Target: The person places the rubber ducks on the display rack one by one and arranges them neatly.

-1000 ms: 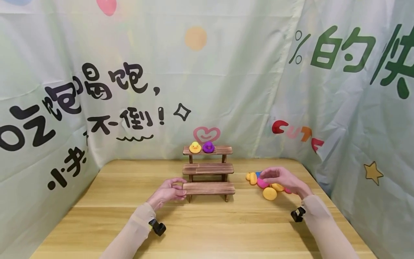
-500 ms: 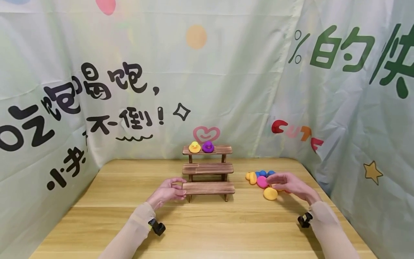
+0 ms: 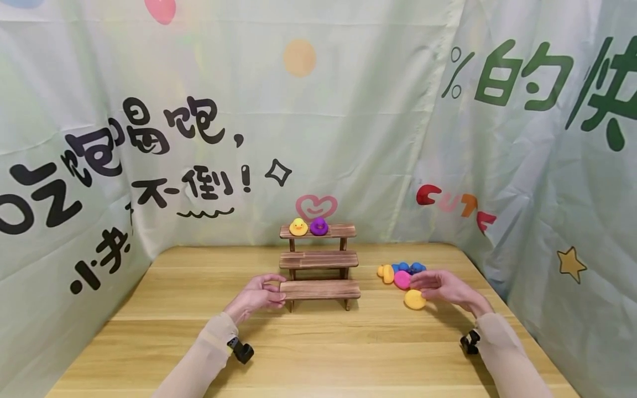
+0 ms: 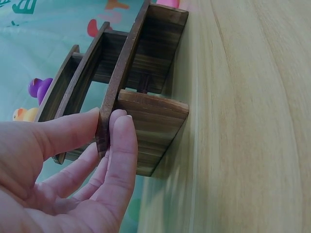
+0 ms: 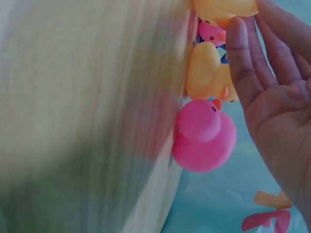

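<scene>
My left hand [image 3: 256, 296] pinches the left end of the lowest board of a three-step wooden display stand [image 3: 319, 288], thumb on one face and fingers on the other in the left wrist view. A yellow rubber duck [image 3: 298, 227] and a purple rubber duck [image 3: 319, 226] sit on its top step. My right hand [image 3: 450, 290] is over the duck pile at the right, fingers fairly straight. Its fingertips are at a yellow duck [image 5: 226, 8], without a clear grip. Beside it in the right wrist view are another yellow duck [image 5: 206, 73] and a pink duck [image 5: 204, 136].
Behind my right hand lie a magenta duck [image 3: 402, 279], blue ducks [image 3: 404, 267] and an orange-yellow duck [image 3: 387, 274]. The wooden table [image 3: 318, 354] is enclosed by a printed fabric backdrop [image 3: 348, 138] at the back and sides.
My right hand has drawn back to the right and slightly nearer, uncovering the blue ducks. It now stands beside the front yellow duck. My left hand stays on the stand.
</scene>
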`<action>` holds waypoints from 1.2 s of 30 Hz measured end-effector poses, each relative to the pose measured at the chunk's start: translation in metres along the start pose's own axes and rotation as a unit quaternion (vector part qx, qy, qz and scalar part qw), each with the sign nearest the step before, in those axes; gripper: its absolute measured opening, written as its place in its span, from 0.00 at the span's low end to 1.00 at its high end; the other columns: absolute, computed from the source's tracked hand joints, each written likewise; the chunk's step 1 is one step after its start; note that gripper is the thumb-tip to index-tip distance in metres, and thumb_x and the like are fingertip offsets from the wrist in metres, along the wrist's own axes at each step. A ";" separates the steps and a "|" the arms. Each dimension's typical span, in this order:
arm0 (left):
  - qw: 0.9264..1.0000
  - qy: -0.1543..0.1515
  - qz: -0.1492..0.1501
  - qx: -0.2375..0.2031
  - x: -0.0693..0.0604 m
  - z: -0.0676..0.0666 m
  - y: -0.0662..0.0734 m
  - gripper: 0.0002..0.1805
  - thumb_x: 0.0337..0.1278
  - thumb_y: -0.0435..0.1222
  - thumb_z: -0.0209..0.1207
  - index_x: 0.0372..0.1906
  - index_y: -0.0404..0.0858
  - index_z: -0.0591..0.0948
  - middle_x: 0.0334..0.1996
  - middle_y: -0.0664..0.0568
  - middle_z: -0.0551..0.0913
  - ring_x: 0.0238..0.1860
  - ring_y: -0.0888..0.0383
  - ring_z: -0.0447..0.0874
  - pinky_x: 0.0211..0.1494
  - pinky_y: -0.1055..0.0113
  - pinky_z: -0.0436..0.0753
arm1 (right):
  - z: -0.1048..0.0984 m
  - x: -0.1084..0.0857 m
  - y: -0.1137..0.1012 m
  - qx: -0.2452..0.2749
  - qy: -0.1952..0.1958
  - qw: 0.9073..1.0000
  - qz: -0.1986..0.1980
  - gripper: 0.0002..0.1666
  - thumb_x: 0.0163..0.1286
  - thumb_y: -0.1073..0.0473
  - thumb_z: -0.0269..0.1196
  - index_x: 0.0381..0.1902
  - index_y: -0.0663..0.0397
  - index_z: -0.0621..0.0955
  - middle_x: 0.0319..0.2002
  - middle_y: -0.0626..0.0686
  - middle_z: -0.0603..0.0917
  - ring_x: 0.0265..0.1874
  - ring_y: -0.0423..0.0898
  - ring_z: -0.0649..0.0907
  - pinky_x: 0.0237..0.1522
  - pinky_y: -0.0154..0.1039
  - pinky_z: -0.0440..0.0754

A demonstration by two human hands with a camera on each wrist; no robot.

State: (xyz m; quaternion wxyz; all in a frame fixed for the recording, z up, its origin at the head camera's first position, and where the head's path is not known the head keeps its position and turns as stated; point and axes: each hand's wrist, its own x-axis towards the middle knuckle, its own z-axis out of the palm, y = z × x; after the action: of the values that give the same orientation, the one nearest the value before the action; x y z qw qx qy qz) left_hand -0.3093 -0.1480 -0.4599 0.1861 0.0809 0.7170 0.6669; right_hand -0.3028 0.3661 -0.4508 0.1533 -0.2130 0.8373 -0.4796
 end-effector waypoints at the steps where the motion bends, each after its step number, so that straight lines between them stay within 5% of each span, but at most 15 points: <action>1: 1.000 0.000 -0.001 0.000 0.000 0.000 0.000 0.29 0.58 0.22 0.60 0.64 0.27 0.67 0.35 0.45 0.79 0.32 0.55 0.85 0.44 0.62 0.90 | 0.000 0.000 0.000 -0.005 0.001 1.000 0.006 0.27 0.67 0.65 0.63 0.62 0.70 0.73 0.58 0.70 0.79 0.53 0.45 0.83 0.50 0.30 0.85; 11: 1.000 0.005 0.001 0.003 0.001 0.002 -0.001 0.29 0.56 0.22 0.60 0.64 0.26 0.67 0.34 0.46 0.78 0.31 0.55 0.85 0.41 0.64 0.90 | 0.002 0.001 0.003 -0.082 0.000 0.997 0.007 0.21 0.65 0.60 0.67 0.54 0.61 0.82 0.52 0.60 0.84 0.48 0.39 0.81 0.48 0.26 0.81; 22: 1.000 0.002 -0.002 0.001 -0.001 0.005 -0.004 0.28 0.58 0.22 0.60 0.64 0.26 0.67 0.35 0.46 0.78 0.32 0.55 0.85 0.43 0.62 0.90 | 0.010 0.002 0.003 -0.038 -0.038 0.998 0.032 0.22 0.67 0.61 0.65 0.57 0.63 0.79 0.47 0.58 0.82 0.36 0.43 0.80 0.35 0.35 0.86; 30: 1.000 0.001 -0.003 0.002 0.000 0.003 -0.002 0.29 0.57 0.21 0.60 0.65 0.27 0.67 0.35 0.46 0.78 0.31 0.56 0.85 0.42 0.62 0.90 | 0.010 0.004 0.003 -0.010 0.002 0.999 0.051 0.25 0.68 0.57 0.64 0.58 0.65 0.77 0.54 0.61 0.80 0.46 0.47 0.81 0.47 0.35 0.86; 36: 1.000 0.007 0.000 0.006 0.002 0.001 -0.001 0.29 0.56 0.22 0.60 0.64 0.27 0.68 0.34 0.46 0.77 0.30 0.55 0.85 0.39 0.65 0.90 | 0.005 0.006 -0.001 -0.030 0.037 0.998 0.037 0.23 0.66 0.55 0.67 0.56 0.59 0.80 0.54 0.59 0.80 0.47 0.47 0.78 0.46 0.31 0.82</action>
State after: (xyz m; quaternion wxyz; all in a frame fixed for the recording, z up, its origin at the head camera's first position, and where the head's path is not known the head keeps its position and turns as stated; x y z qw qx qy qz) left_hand -0.3102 -0.1464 -0.4609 0.1808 0.0770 0.7222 0.6632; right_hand -0.3049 0.3587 -0.4524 0.1334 -0.1686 0.8638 -0.4556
